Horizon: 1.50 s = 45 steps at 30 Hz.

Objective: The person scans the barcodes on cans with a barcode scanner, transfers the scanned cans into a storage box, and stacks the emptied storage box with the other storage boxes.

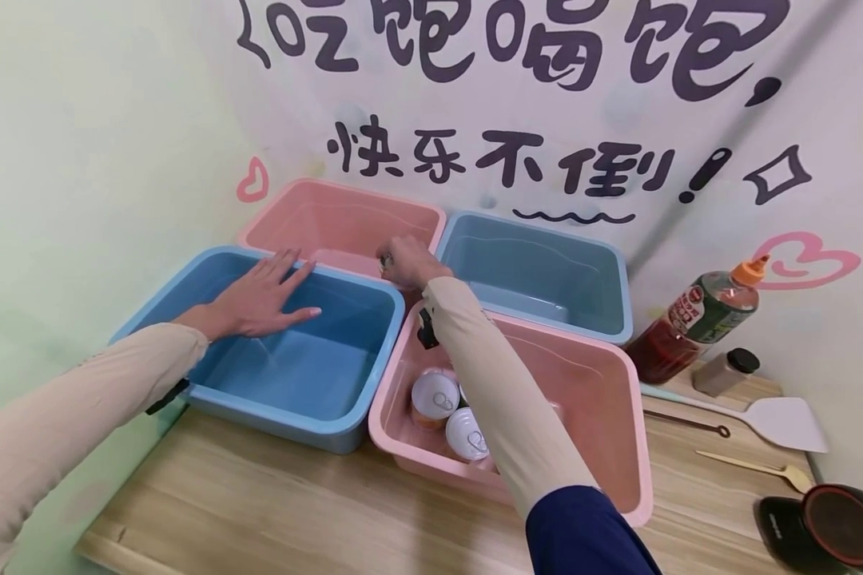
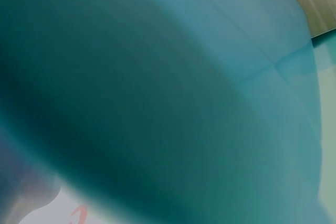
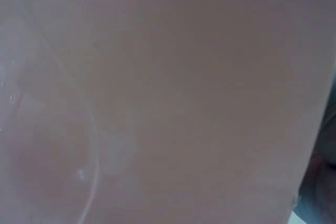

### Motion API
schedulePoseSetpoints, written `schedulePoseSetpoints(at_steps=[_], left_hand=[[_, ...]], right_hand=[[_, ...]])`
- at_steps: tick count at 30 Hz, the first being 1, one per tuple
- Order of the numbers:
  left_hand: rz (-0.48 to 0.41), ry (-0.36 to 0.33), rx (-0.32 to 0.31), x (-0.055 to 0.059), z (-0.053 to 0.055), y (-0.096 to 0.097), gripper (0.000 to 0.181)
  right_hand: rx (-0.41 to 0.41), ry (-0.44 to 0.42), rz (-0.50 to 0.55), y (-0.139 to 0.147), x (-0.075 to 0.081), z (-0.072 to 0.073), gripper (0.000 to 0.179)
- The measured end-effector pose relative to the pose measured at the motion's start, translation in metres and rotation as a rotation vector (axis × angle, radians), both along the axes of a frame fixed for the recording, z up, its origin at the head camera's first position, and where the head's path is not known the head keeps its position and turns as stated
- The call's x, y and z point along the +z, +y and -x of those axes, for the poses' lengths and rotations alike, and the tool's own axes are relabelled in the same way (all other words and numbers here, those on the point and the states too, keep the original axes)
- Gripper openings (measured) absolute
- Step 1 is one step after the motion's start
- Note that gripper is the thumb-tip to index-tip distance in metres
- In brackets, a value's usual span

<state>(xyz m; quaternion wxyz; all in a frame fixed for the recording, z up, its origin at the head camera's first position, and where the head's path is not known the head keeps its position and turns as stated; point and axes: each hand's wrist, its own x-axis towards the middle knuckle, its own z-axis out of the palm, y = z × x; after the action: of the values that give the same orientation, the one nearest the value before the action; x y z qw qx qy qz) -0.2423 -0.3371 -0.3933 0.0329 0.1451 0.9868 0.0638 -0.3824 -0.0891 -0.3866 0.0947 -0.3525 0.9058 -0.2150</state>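
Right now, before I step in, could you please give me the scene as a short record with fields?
Left grip: fingers spread over the front-left blue bin, at its far rim
Right grip: at the back-left pink bin, holding a small item too hidden to identify
Front-right pink bin: ring-pull cans, at least two; the sleeve hides part
Back-right bin: blue-grey plastic
Right side: orange-capped sauce bottle, black-lidded jar, white-bladed spatula
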Motion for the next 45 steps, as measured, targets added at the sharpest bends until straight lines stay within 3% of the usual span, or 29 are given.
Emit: schedulePoseSetpoints(at_steps=[6,18,32,40,45], left_hand=[[0.0,-0.009,-0.001,0.0022,-0.0012,0.0014,0.09],[0.017,-0.018,0.0,0.0055,-0.0025,0.0015,0.09],[0.015,-0.009,0.001,0.0031,-0.0034,0.0017,0.09],[0.018,-0.005,-0.001,0.0023,-0.0036,0.0028,0.09],[0.028,-0.001,-0.005,0.0019,-0.0032,0.0019,0.09]], right_hand=[[0.008,0.009,-0.015,-0.0007,-0.0017,0.0013,0.018],[-0.01,-0.023,-0.077,-0.0029,0.0033,0.0006,0.021],[-0.015,-0.012,-0.063,0.0005,0.0052,-0.0054,0.019],[-0.025,-0.007,-0.069,0.0027,0.0031,-0.004,0.03],[-0.064,-0.032,0.023,0.0058,0.0046,-0.0029,0.041]])
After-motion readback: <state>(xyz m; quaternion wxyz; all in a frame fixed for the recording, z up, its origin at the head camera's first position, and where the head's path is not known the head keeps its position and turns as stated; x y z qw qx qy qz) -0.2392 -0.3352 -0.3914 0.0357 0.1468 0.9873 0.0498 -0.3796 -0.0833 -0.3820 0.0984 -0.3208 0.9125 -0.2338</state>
